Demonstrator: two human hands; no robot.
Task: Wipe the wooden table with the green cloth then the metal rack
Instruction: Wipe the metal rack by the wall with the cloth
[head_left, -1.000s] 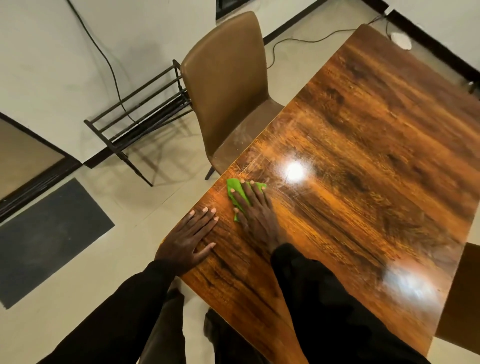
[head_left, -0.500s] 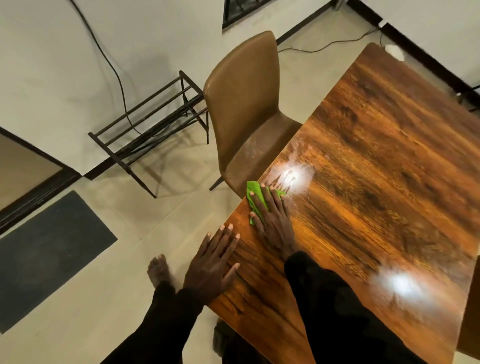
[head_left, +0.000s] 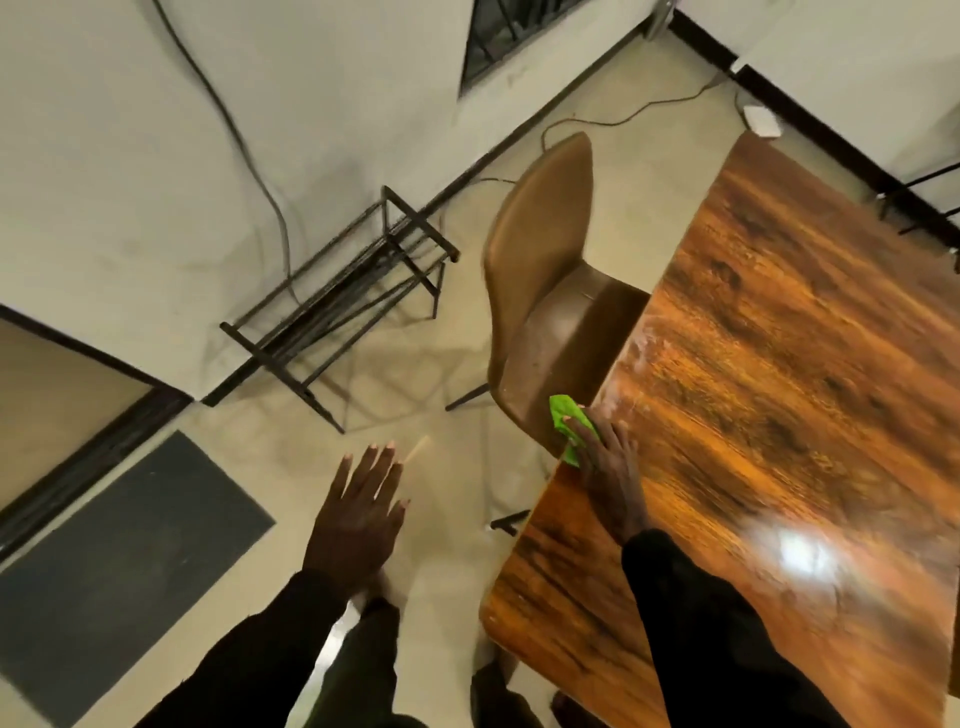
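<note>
Now green cloth (head_left: 567, 423) flat under right hand (head_left: 609, 467), table (head_left: 779, 415) edge.

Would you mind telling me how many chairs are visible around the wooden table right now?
1. A brown chair stands at the wooden table's left edge, its seat tucked partly under it. Others may be hidden beyond the frame.

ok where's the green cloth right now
In the head view the green cloth lies under the right hand at the left edge of the wooden table, just in front of the brown chair.
</note>
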